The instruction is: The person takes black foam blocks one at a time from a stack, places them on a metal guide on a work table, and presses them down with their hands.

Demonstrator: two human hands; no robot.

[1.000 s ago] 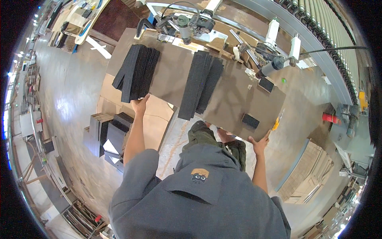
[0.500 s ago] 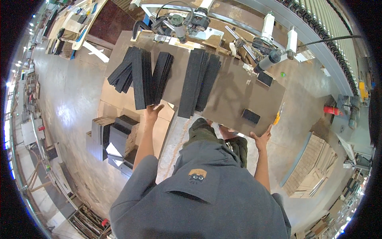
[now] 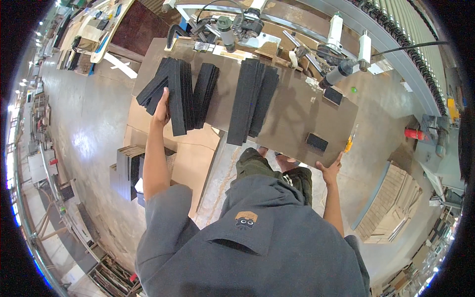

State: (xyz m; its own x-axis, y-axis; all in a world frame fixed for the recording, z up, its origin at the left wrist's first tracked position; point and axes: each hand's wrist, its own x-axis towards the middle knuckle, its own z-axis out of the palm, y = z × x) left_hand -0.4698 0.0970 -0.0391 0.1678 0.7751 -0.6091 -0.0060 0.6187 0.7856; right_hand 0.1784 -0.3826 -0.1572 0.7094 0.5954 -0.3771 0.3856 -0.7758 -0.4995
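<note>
My left hand (image 3: 162, 109) is at the left group of black strips, beside the long upright stack (image 3: 181, 99) and the near end of the slanted strips (image 3: 152, 91). One digit points up along the stack; its other fingers are mostly hidden. My right hand (image 3: 329, 170) rests on the near right edge of the brown board (image 3: 292, 106), thumb and fingers spread. Near it on the board lies a small black block (image 3: 316, 142). Another stack of black strips (image 3: 206, 91) and a fanned pair of stacks (image 3: 250, 101) lie farther right of my left hand.
Machine heads with cylinders (image 3: 336, 74) stand along the board's far side, near a second small black block (image 3: 332, 96). Stacked dark pieces (image 3: 127, 171) stand on the floor at left. A pallet of light wooden pieces (image 3: 391, 203) sits at right, with a cardboard sheet (image 3: 195, 163) under the board's left.
My left hand has moved up and left from the board's near edge to the left strips. My right hand stays at the edge. The board and its strips appear slightly to the right.
</note>
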